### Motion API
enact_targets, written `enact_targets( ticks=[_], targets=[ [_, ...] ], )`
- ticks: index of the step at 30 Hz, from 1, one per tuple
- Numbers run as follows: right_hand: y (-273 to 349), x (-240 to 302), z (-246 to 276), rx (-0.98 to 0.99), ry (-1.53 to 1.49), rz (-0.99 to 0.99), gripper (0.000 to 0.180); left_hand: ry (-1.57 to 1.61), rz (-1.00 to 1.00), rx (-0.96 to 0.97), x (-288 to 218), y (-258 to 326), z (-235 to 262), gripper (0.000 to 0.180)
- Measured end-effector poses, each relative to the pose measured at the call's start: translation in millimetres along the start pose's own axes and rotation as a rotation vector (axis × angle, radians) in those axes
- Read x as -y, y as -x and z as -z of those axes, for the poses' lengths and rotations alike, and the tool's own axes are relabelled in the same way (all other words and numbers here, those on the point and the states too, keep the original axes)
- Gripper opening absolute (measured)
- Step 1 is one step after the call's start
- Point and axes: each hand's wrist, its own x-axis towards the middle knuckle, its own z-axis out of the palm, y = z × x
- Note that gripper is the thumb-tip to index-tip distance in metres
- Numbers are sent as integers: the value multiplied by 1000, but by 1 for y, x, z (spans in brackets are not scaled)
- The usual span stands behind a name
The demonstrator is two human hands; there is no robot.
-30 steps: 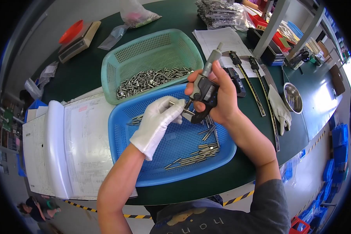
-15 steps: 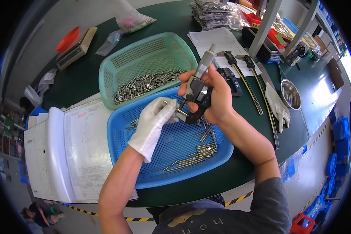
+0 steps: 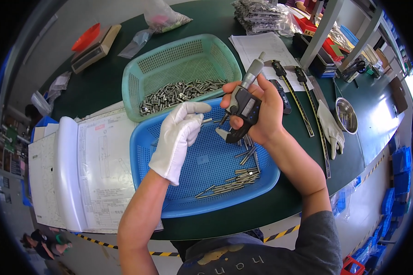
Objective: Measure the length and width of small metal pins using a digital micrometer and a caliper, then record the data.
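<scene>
as fingers (image 3: pixel 231 86) hold micrometer (image 3: pixel 248 107), green table (image 3: pixel 98 87), floor (image 3: pixel 92 256)

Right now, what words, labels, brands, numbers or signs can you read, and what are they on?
I don't copy out wording, but text shows here:
Grey shirt: large pale letters.
Drawing sheet: print, mostly too small.
Micrometer: display too small to read.
Calipers: markings too small.
Red tray at the back: pale marks, blurred.

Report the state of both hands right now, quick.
Left hand, gloved: closed, holding a slim metal pin at its fingertips.
Right hand, bare: closed around a digital micrometer.
</scene>
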Motion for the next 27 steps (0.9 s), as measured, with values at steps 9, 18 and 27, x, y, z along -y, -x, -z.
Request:
enact_targets(
  ticks=[9,18,27],
  targets=[
    [0,2,0,132,37,-170,58,-231,-63,80,0,6,1,9],
    [0,0,0,161,74,-160,58,-305,-107,105,5,6,0,7],
    [0,0,-1,190,84,-139,59,-302,-124,126,9,5,0,6]
  ],
)
